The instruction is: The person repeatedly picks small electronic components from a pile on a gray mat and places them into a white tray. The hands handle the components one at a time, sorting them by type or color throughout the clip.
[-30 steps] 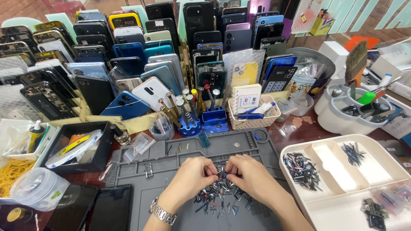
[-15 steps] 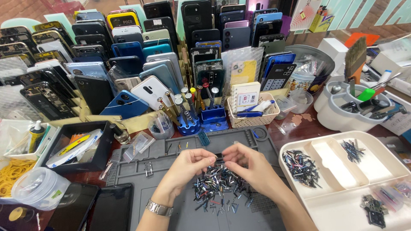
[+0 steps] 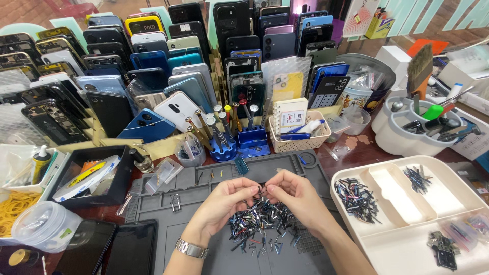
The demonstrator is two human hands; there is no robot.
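Left hand (image 3: 224, 203) and right hand (image 3: 295, 196) meet over the grey mat (image 3: 214, 254), each grip pressed together, pinching one tiny part (image 3: 262, 191) between the fingertips. Risk: the part could slip into the pile of small parts (image 3: 260, 229) just below. The divided tray (image 3: 407, 224) lies right.

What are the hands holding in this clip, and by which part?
The left hand and right hand pinch one tiny metal part between their fingertips above the pile of small parts on the grey mat. Which end is gripped cannot be told.
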